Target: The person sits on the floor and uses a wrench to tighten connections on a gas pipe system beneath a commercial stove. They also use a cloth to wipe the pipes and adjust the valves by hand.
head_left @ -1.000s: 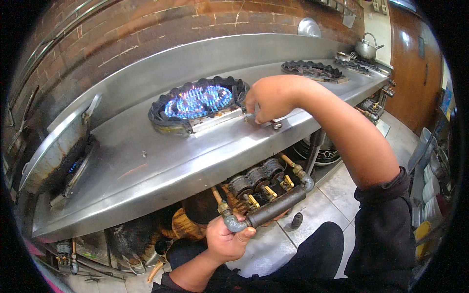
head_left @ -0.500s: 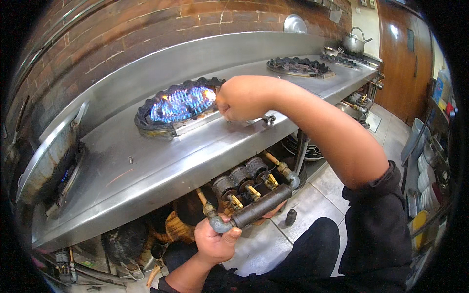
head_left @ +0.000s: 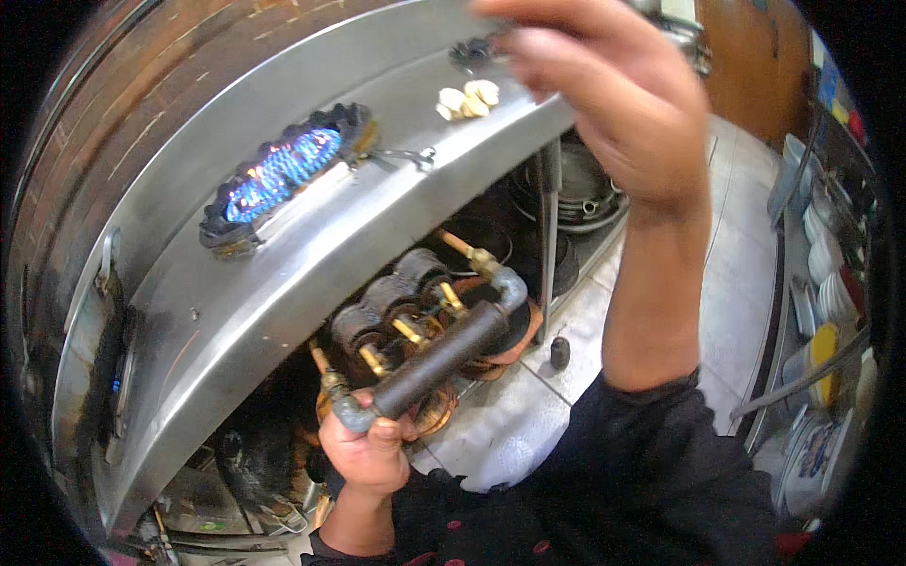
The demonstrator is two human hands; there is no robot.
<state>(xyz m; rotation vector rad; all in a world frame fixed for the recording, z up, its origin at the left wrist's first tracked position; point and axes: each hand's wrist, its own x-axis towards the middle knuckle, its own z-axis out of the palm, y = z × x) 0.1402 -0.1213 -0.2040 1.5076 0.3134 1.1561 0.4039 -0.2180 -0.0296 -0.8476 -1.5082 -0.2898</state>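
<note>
Steel stove surface [head_left: 283, 283] with a lit burner [head_left: 278, 174] fills the left, its front edge overhanging the gas pipe [head_left: 439, 363] below. Pipe looks heavy, rigid, rust-rough (good grip); left hand [head_left: 368, 453] is clamped on its lower elbow end. Right hand [head_left: 604, 94] hangs loose, empty, above. Open room only toward the tiled floor [head_left: 510, 415].

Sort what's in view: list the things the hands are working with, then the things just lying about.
In hand:
- left hand gripping the dark gas pipe under the steel counter
- right hand raised, empty, above the counter
- lit burner with blue flame

Lying about:
- pale pieces on the counter
- stacked plates on the right
</note>
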